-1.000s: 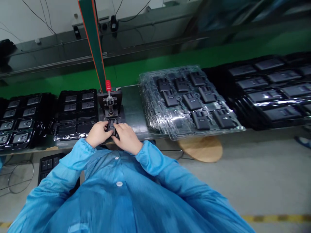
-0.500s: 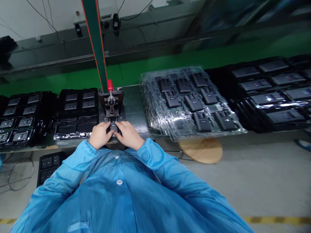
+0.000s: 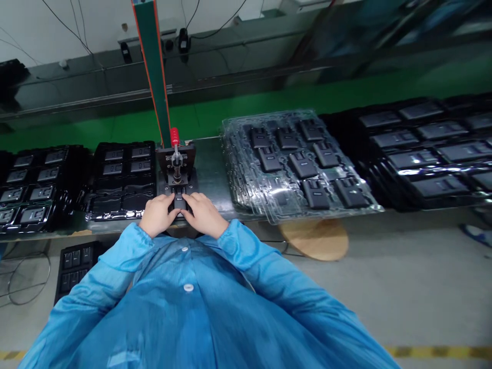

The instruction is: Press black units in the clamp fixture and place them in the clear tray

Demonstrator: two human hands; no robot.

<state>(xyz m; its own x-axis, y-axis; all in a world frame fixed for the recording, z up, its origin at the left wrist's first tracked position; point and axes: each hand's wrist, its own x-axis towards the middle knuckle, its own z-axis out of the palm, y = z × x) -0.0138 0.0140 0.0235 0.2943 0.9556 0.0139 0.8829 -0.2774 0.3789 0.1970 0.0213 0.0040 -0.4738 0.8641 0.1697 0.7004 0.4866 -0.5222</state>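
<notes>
A small black plastic housing (image 3: pixel 179 200), perhaps a battery charger, lies at the base of a toggle clamp press (image 3: pixel 177 171) with a red handle. My left hand (image 3: pixel 157 213) grips its left side, thumb at the near edge and fingers along the flank. From the right, my right hand (image 3: pixel 203 213) holds the same housing in a matching way, the two thumbs almost meeting. Pale lettering shows on its top face between my fingers. The clamp's plunger stands just beyond the housing; whether they touch I cannot tell.
Right of the press, stacked clear trays (image 3: pixel 269 195) carry several black housings. Black trays with parts (image 3: pixel 123 179) lie to the left, and more black trays (image 3: pixel 418 159) at far right. A round wooden stool (image 3: pixel 317 240) stands below the bench edge. A green post (image 3: pixel 154 72) rises behind the press.
My hands stay on the housing with hardly any movement. The view has shifted slightly, so the trays at right appear a little further left.
</notes>
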